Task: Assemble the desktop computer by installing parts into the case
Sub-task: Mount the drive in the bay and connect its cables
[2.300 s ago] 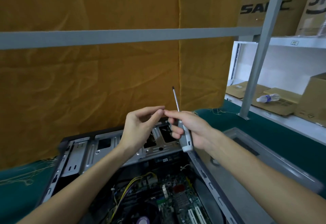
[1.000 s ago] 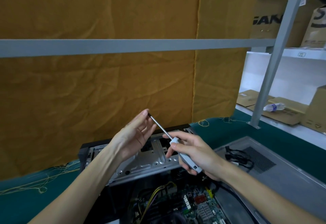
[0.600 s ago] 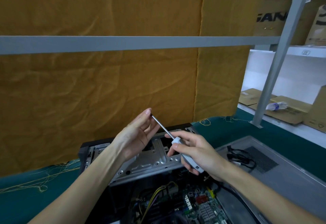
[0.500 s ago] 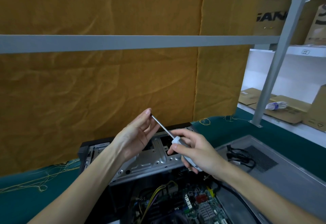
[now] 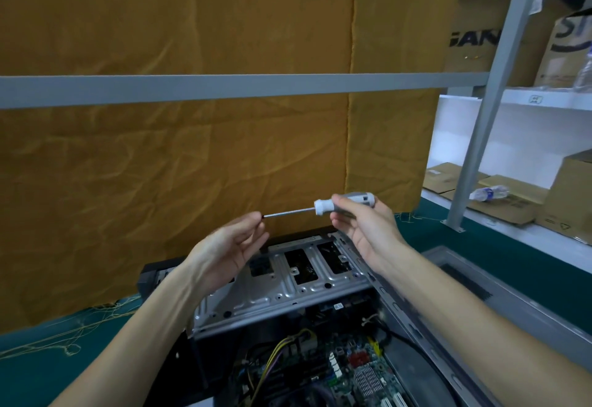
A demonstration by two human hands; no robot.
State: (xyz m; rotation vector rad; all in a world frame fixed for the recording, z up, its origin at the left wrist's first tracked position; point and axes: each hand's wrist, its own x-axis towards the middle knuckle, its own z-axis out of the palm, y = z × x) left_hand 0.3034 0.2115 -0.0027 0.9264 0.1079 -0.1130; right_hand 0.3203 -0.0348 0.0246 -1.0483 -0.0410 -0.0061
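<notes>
My right hand point(image 5: 365, 227) grips the grey-and-white handle of a screwdriver point(image 5: 288, 213) and holds it level above the case, shaft pointing left. My left hand point(image 5: 230, 246) is raised with its palm turned toward the tool, and its nearly straight fingertips touch the dark tip. I see no screw there. Below both hands the open desktop case point(image 5: 282, 291) lies on the green table, its silver drive cage toward the back. The motherboard point(image 5: 368, 378) with yellow cables shows inside at the bottom of the view.
The grey side panel point(image 5: 512, 304) lies flat to the right of the case. A grey frame bar point(image 5: 224, 89) crosses in front of a yellow cloth, with a post point(image 5: 480, 125) at right. White shelves hold cardboard boxes and a water bottle point(image 5: 487, 192).
My right hand swung the screwdriver from a slanted pose to level and lifted the handle higher and to the right. My left fingers stayed at the tip.
</notes>
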